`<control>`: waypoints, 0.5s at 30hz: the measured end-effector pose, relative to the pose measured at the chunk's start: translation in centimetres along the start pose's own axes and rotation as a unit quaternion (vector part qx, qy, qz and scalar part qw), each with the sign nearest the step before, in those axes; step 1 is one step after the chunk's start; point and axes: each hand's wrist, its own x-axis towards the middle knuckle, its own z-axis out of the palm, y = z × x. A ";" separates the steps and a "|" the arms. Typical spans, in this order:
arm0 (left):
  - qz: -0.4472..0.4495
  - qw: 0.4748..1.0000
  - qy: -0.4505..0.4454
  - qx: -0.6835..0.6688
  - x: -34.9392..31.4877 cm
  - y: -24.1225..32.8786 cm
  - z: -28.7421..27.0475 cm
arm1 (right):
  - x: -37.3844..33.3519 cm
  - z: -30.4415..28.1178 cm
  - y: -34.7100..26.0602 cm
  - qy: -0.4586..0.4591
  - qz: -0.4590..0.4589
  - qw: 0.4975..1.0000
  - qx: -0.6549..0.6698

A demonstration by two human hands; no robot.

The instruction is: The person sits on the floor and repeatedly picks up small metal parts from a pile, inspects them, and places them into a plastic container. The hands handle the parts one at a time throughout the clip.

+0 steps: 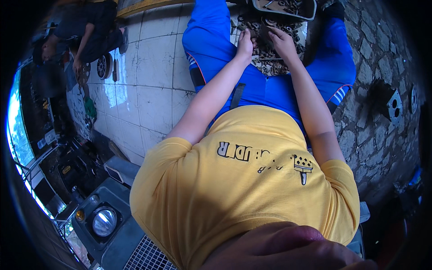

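Observation:
Between my knees, both hands are over a heap of small rusty metal parts point(272, 67). My left hand point(245, 46) is closed, with its fingers curled inward and the thumb up; what lies inside them is hard to see. Close by, my right hand point(282, 42) has its thumb and fingers closed on a dark brown flat piece point(264, 34). That piece sits between the two hands, and its exact kind does not show. Washers, nuts and bolt-like bits lie around and beneath my hands.
A grey tray point(307, 17) with small metal parts stands beyond the heap. White tiles point(155, 67) cover the left floor, rough stone point(366, 108) the right. A metal block with round holes point(394, 107) lies at right. Another person point(83, 33) crouches far left near a round wheel-like part point(104, 66).

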 end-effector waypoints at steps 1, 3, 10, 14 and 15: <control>-0.011 1.000 0.002 -0.005 0.1 -0.2 0.2 | -0.2 0.1 -0.2 -0.031 0.013 0.999 -0.038; 0.022 1.000 0.004 0.007 1.2 -1.5 -0.5 | -0.4 0.5 -0.9 -0.099 0.007 0.988 -0.122; 0.045 0.999 0.007 -0.029 1.3 -2.4 0.6 | -0.5 1.1 -0.2 -0.071 0.000 0.995 -0.070; 0.080 0.997 -0.006 0.009 2.9 -3.4 -0.4 | 0.0 1.6 -1.0 -0.057 -0.019 0.997 -0.045; 0.059 0.998 -0.002 0.003 2.7 -3.4 -0.2 | 0.3 1.2 -0.5 -0.062 0.009 0.995 -0.081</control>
